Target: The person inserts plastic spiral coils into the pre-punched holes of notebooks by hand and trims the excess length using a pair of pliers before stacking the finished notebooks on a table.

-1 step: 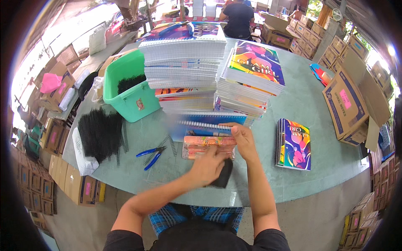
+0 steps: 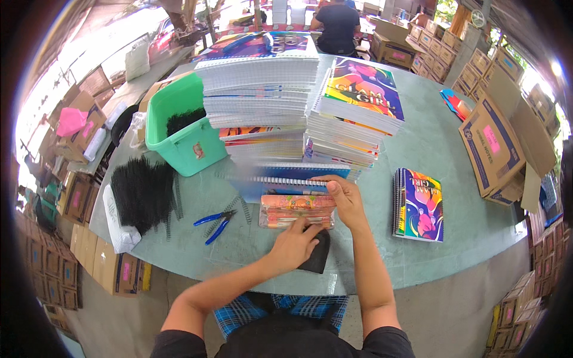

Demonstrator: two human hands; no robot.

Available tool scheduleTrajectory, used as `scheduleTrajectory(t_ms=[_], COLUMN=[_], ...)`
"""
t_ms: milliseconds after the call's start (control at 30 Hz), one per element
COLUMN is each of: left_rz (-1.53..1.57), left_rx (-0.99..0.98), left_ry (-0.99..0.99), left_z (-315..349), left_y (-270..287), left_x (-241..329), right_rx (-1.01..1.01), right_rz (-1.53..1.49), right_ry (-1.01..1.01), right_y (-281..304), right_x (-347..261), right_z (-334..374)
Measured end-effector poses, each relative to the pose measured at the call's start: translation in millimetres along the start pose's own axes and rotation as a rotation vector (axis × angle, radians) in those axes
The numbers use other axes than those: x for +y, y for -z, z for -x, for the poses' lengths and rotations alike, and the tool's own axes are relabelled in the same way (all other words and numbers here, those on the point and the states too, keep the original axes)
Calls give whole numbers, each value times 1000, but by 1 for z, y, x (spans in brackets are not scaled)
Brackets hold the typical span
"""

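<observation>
A blue-covered notebook lies in front of the tall stacks, a metallic-looking spiral coil along its edge. My right hand pinches the right end of that edge between thumb and fingers. Below it is a pink and orange block in clear plastic; its exact kind is unclear. My left hand rests loosely bent at the block's lower edge, fingers apart, holding nothing visible. Partly under this hand lies a flat black piece. The notebook's left end is blurred.
Left of my hands are blue-handled cutting pliers, loose coils, a heap of black coils and a green bin. Notebook stacks rise ahead. A small notebook pile and an open carton stand right. Another person sits beyond.
My left hand has slid slightly down the pink and orange block toward its lower edge. My right hand keeps its hold on the notebook's edge.
</observation>
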State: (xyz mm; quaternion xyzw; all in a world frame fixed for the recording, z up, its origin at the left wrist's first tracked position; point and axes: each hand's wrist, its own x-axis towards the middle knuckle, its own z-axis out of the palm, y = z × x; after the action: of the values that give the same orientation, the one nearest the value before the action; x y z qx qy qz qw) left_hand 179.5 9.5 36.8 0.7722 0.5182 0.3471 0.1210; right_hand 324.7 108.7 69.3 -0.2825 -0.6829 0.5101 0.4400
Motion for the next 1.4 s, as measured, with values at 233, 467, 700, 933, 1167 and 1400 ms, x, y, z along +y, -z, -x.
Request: scheduleTrajectory(t_ms=[233,467,700,933,1167,1400], left_rz=[-222,-164,-26,-146,-255,-529], left_rx=[342,125,215,208,-27,-385], left_ry=[-252,-318,-354,-303,437,391], left_z=[-48,-83,-92,-6,83,73], left_y=[43,35,39,71,115,141], left_x=[24,19,22,-16,-152,-127], right_rx=[86,76,150,64,-147,-347], right_rz=[-164,-21,198,247,723,857], right_ry=[13,-28,39,-103,140,233], right_y=[-5,4,4,22,-40,-107], right_x=[-7,15,20,-17,-78,-66], right_z=[4,12,19,9,-16,-54])
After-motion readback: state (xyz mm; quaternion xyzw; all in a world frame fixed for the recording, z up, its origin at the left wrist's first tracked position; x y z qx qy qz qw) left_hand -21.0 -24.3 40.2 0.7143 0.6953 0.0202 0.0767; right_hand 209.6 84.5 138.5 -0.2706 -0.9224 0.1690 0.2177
